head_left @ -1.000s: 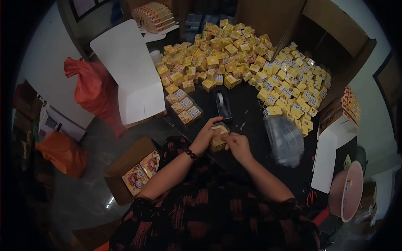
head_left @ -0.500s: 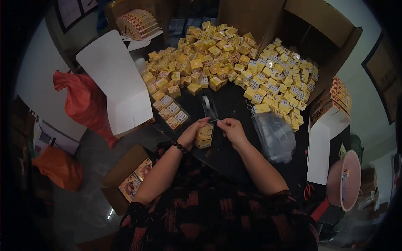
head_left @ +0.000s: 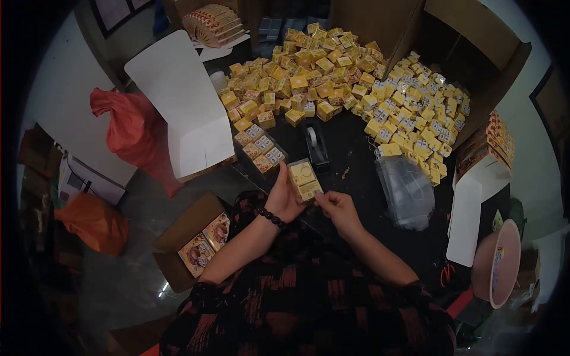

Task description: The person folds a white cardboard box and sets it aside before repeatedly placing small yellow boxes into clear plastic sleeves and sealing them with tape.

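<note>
My left hand is wrapped round a pack of small yellow boxes, tilted in front of me. At the pack's lower right corner my right hand is closed in a pinch; what its fingertips hold, if anything, is too small to make out. A black tape dispenser with a pale roll stands just beyond the pack. To the left lies a clear tray of small boxes, beside the tips of my left fingers.
Loose yellow boxes and yellow-and-white ones are heaped at the back. Clear plastic bags lie right. White cartons flank the table; a pink basin stands at right, an open cardboard box at lower left.
My right hand has moved from the tape dispenser down to the pack's lower corner. The pack has turned to show its broad face. The whole view has shifted slightly.
</note>
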The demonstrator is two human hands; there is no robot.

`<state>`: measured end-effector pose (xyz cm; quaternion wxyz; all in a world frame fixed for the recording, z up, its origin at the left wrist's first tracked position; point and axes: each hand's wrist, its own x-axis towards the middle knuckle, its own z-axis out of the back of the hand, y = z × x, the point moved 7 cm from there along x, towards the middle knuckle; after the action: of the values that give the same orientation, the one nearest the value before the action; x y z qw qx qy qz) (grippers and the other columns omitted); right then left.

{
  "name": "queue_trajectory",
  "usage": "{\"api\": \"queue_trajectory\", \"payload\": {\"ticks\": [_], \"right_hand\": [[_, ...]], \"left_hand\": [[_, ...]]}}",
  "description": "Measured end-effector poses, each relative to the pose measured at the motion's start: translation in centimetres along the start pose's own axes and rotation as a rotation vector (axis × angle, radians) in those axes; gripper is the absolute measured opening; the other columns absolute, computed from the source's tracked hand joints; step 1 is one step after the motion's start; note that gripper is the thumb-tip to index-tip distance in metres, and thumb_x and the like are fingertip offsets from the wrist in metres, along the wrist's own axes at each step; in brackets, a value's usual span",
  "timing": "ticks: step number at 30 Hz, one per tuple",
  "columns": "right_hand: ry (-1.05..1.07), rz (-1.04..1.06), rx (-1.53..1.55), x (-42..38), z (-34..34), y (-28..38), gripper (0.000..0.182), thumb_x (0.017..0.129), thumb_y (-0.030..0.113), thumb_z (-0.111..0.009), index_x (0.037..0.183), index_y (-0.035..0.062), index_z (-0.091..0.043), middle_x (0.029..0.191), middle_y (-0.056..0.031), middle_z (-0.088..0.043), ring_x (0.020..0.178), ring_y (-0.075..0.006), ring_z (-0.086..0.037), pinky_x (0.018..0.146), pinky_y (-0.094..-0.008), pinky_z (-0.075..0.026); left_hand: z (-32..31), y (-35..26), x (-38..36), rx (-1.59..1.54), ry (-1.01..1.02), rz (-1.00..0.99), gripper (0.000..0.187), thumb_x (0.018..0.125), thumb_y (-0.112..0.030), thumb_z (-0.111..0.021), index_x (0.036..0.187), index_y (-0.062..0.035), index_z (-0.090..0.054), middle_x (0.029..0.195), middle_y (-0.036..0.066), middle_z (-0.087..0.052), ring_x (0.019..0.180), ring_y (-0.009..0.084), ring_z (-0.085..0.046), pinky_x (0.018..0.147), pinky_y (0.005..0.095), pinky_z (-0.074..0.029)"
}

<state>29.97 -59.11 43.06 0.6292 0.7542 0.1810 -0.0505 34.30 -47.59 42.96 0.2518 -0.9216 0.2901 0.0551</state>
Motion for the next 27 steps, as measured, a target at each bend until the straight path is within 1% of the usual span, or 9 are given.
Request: {"api": "queue_trajectory", "payload": {"ticks": [5, 7, 9, 10, 11, 13, 19, 25, 27], "right_hand": [[-0.071, 0.786, -1.034, -1.0, -1.2, 2.2, 0.017, 0.082, 0.013, -0.068, 0.087, -0.0021, -0.062, 0.075, -0.0069, -0.056, 0.069, -0.0209, -0.054, 0.059, -0.033, -0.044], [-0.19, 0.783, -1.03, -0.2, -0.5, 2.4, 0.023, 0.079, 0.014, -0.071, 0.092, -0.0019, -0.062, 0.082, -0.0095, -0.057, 0.077, -0.0252, -0.055, 0.065, -0.0353, -0.045], [-0.318, 0.78, -1.02, 1.1, -0.5, 3.5, 0.03, 0.075, 0.015, -0.074, 0.097, -0.0017, -0.061, 0.089, -0.0122, -0.057, 0.084, -0.0295, -0.055, 0.071, -0.0377, -0.046], [-0.558, 0.78, -0.973, 1.8, 0.2, 4.8, 0.04, 0.075, 0.021, -0.075, 0.105, -0.0012, -0.058, 0.097, -0.0131, -0.055, 0.092, -0.0308, -0.053, 0.08, -0.0403, -0.044], [-0.797, 0.768, -0.917, 2.0, 1.0, 5.7, 0.051, 0.074, 0.026, -0.075, 0.112, -0.0007, -0.056, 0.104, -0.014, -0.053, 0.1, -0.0321, -0.05, 0.088, -0.0428, -0.042], [-0.756, 0.626, -0.971, 5.8, 1.4, 4.6, 0.054, 0.072, 0.029, -0.076, 0.112, -0.0016, -0.056, 0.104, -0.0153, -0.053, 0.101, -0.0332, -0.049, 0.091, -0.0444, -0.04], [-0.909, 0.611, -1.002, 6.0, 5.6, 4.8, 0.053, 0.067, 0.029, -0.079, 0.101, -0.006, -0.059, 0.096, -0.0181, -0.056, 0.095, -0.0347, -0.053, 0.086, -0.0408, -0.044], [-0.92, 0.618, -0.943, 2.7, 8.0, 7.0, 0.075, 0.073, 0.035, -0.076, 0.126, -0.0061, -0.044, 0.118, -0.022, -0.049, 0.114, -0.0372, -0.044, 0.095, -0.0429, -0.038], [-1.018, 0.584, -1.298, -1.9, 9.8, 10.5, 0.084, 0.076, 0.041, -0.073, 0.135, -0.0045, -0.034, 0.129, -0.0226, -0.044, 0.121, -0.0371, -0.038, 0.1, -0.046, -0.033]], "left_hand": [[0.9, 0.3, -2.0, 0.029, -0.101, 0.049, 0.054, 0.094, -0.054, -0.039, 0.123, -0.0092, -0.047, 0.111, 0.008, -0.056, 0.103, 0.0243, -0.056, 0.087, 0.0395, -0.047], [2.1, -0.7, -1.8, 0.132, -0.131, 0.028, 0.049, 0.094, -0.049, -0.046, 0.121, -0.0077, -0.046, 0.11, 0.007, -0.056, 0.102, 0.0239, -0.056, 0.088, 0.0385, -0.046], [-0.5, -6.4, -3.1, 1.279, -0.266, -0.682, 0.048, 0.088, -0.038, -0.062, 0.119, -0.0049, -0.047, 0.108, 0.01, -0.056, 0.102, 0.0262, -0.056, 0.086, 0.0368, -0.046], [-2.0, -7.2, -3.6, 1.528, -0.332, -0.808, 0.051, 0.08, -0.032, -0.072, 0.115, -0.0024, -0.05, 0.104, 0.014, -0.054, 0.095, 0.0297, -0.055, 0.083, 0.037, -0.045], [-2.7, -7.5, -3.4, 1.526, -0.321, -0.81, 0.051, 0.08, -0.032, -0.072, 0.115, -0.0024, -0.05, 0.104, 0.014, -0.054, 0.095, 0.0297, -0.055, 0.083, 0.037, -0.045], [-4.5, -7.4, -2.7, 2.026, -0.426, -0.872, 0.049, 0.076, -0.031, -0.073, 0.111, -0.003, -0.054, 0.102, 0.015, -0.052, 0.092, 0.0319, -0.053, 0.082, 0.0391, -0.044], [-2.9, -5.7, -1.8, 2.204, -0.419, -0.978, 0.051, 0.075, -0.029, -0.074, 0.117, -0.006, -0.055, 0.117, 0.016, -0.047, 0.113, 0.035, -0.042, 0.095, 0.0455, -0.033], [-3.8, -3.3, -5.5, 2.168, -0.38, -1.121, 0.045, 0.079, -0.019, -0.068, 0.119, -0.0058, -0.054, 0.129, 0.018, -0.041, 0.123, 0.0363, -0.035, 0.101, 0.0502, -0.024], [-3.9, -2.6, -6.6, 2.149, -0.314, -1.113, 0.043, 0.079, -0.018, -0.067, 0.118, -0.0063, -0.054, 0.13, 0.017, -0.041, 0.123, 0.0369, -0.034, 0.101, 0.0508, -0.023]]}}
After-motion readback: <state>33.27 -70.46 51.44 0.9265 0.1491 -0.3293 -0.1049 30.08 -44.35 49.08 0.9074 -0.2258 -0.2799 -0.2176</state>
